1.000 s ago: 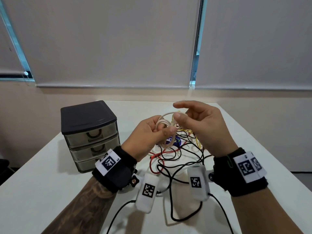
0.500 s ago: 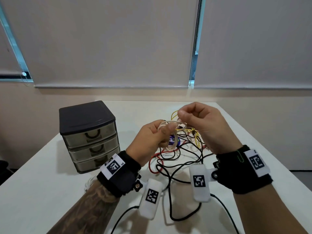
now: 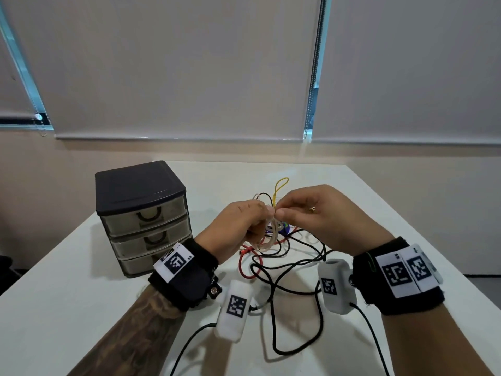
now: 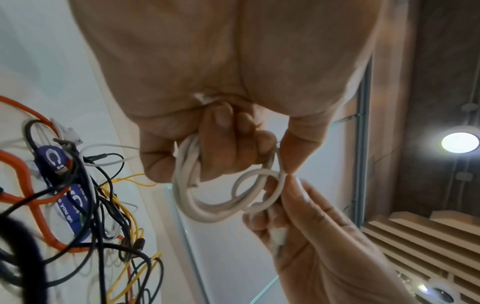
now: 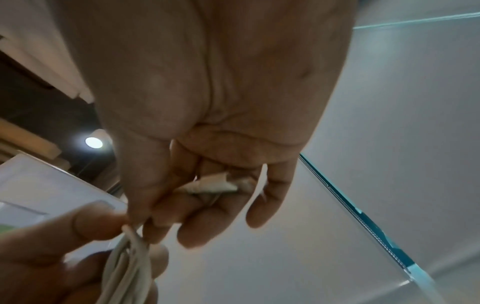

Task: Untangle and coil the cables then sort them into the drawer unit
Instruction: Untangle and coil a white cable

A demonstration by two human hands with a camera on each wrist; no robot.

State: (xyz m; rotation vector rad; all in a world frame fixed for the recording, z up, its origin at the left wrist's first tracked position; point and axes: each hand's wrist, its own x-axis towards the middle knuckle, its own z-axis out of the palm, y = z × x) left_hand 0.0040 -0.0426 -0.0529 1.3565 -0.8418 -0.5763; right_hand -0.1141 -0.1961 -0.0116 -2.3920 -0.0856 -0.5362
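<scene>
White cable (image 4: pixel 223 197), coiled into several loops: we hold it in the left hand (image 3: pixel 244 223), fingers curled round the bundle, raised above the desk (image 3: pixel 81 308). The right hand (image 3: pixel 311 215) pinches the free end of the same cable at the top of the coil, with the plug tucked against its palm in the right wrist view.

Change noted: a second ago the right hand stood higher and a little apart from the left; now the two hands meet fingertip to fingertip over the coil. We judge that the last turn is being laid or the end tucked in, so this cable is close to ready for storage.

Remaining stock: a tangle of cables (image 3: pixel 273 256) in black, red, yellow and white lies on the desk beneath and beyond our hands, untouched for the moment.

Drawer unit (image 3: pixel 143 215): dark top, three clear drawers, all closed, standing at the left of the desk, near the left wrist. One drawer must be opened before the coil goes in.
</scene>
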